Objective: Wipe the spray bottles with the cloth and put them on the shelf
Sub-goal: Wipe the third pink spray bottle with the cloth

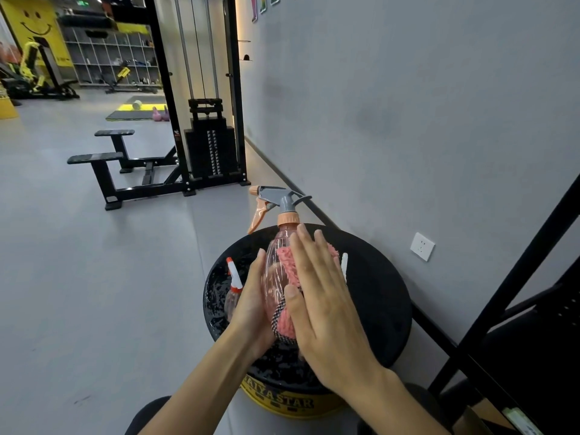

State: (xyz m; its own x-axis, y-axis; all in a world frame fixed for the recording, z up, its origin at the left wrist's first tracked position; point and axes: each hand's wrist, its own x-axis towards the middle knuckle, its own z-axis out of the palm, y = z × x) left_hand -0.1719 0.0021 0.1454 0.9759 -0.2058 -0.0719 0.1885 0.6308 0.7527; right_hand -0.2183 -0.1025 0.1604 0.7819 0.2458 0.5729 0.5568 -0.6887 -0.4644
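Together, left hand (pixel 251 304) grips the spray bottle (pixel 276 271) while flat, open right hand (pixel 326 296) presses the cloth (pixel 287 262) against it.

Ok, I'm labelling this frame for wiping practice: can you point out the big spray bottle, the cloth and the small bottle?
big spray bottle (pixel 273 271): head view, clear ribbed body.
cloth (pixel 286 260): head view, pink fluffy part against the bottle.
small bottle (pixel 234 279): head view, white nozzle top.

The spray bottle (pixel 276 271) is showing clear, glossy ribbed pink plastic, with a matt grey and orange plastic trigger head (pixel 276 199). The cloth (pixel 287 265) is looking fluffy, looped pink fabric. The round black stool top (pixel 376 296) is gleaming, speckled and textured.
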